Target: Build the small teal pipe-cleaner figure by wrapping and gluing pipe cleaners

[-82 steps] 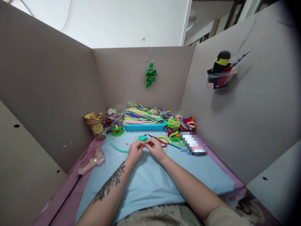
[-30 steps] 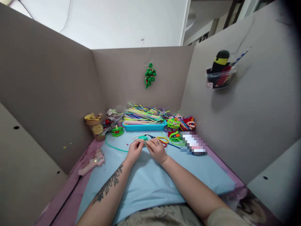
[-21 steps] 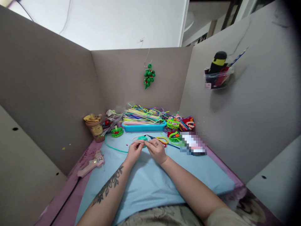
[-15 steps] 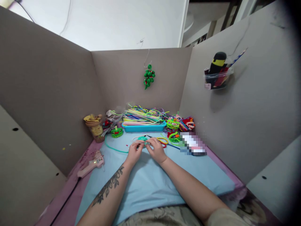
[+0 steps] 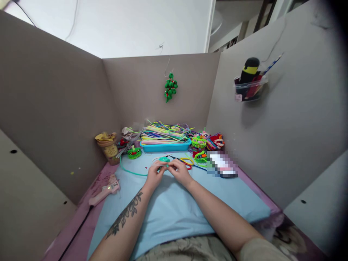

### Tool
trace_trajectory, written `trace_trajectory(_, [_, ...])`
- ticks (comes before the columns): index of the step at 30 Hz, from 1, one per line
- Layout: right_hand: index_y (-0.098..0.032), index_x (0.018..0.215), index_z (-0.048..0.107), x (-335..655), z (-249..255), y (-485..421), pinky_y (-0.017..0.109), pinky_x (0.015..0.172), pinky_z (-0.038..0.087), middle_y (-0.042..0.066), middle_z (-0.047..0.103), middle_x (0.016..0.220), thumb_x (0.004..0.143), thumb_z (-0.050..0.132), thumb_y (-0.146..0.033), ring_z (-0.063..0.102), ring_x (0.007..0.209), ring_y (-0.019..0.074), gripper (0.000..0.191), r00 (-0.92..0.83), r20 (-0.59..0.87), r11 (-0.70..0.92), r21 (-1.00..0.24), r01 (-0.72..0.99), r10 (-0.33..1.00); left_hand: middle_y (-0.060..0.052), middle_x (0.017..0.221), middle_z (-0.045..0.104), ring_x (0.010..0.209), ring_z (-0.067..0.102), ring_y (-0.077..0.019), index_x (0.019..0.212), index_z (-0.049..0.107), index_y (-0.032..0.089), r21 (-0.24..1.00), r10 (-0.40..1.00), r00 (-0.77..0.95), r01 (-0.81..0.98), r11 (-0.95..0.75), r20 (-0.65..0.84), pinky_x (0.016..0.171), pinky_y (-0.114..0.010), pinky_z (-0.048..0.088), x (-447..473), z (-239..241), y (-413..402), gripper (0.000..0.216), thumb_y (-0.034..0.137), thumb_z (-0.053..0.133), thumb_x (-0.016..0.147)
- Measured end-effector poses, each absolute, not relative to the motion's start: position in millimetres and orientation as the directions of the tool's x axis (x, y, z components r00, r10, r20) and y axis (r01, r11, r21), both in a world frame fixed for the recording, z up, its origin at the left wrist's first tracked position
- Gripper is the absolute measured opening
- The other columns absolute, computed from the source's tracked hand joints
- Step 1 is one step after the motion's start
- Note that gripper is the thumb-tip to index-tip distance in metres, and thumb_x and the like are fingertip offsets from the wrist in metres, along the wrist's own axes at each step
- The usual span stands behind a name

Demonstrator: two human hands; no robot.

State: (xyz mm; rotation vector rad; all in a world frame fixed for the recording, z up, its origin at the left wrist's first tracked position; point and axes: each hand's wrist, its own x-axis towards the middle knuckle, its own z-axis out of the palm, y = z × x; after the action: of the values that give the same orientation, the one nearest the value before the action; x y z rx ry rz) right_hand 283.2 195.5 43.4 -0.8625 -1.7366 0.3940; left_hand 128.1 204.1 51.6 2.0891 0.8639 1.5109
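Observation:
Over the middle of the blue cloth, my left hand and my right hand meet with thumbs and fingertips pinched together. Between them they hold a teal pipe-cleaner piece, rounded on top; its lower part is hidden behind the fingers. A long teal pipe cleaner curves from the left and ends behind my left hand. Just beyond my right hand lie scissors with yellow and red handles, partly covered by its fingers.
A blue tray heaped with pipe cleaners stands at the back. Finished pipe-cleaner figures flank it. At left are a glue gun and a paper cup; at right, a blurred-out phone. Grey panels enclose three sides.
The whole view has shifted slightly. My fingertips have drawn a little closer together around the teal piece; both hands stay in the same place.

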Motion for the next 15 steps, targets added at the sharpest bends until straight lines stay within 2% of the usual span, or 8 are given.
trace_trajectory(3, [-0.019,0.078,0.063,283.9,43.9,196.4,0.026,0.061,0.042,0.003,0.057,0.074,0.081,0.055,-0.022,0.051,0.069,0.0147,0.009,-0.127,0.679,0.674,-0.652,0.349,0.723,-0.008,0.087,0.067,0.086,0.061,-0.0189,0.088,0.066,0.018,0.662,0.705,0.182,0.249,-0.707,0.685,0.077,-0.034,0.048,127.4,50.0,205.4,0.013,0.023,0.058,0.079])
trace_trajectory(10, [-0.019,0.083,0.063,281.1,45.2,194.0,0.025,0.059,0.041,0.002,0.055,0.071,0.079,0.058,-0.025,0.05,0.064,0.0136,0.009,-0.124,0.674,0.667,-0.656,0.354,0.728,-0.006,0.077,0.065,0.079,0.06,-0.0176,0.075,0.066,0.019,0.589,0.638,0.175,0.26,-0.765,0.75,0.076,-0.033,0.047,124.0,48.5,209.5,0.014,0.025,0.055,0.082])
trace_trajectory(15, [-0.019,0.075,0.061,280.7,47.6,191.3,0.025,0.058,0.04,0.001,0.054,0.069,0.08,0.055,-0.023,0.049,0.063,0.0132,0.009,-0.122,0.695,0.683,-0.632,0.366,0.709,-0.005,0.077,0.065,0.079,0.059,-0.0175,0.076,0.066,0.019,0.615,0.666,0.171,0.272,-0.74,0.726,0.076,-0.032,0.047,124.0,50.8,206.0,0.015,0.025,0.054,0.082])
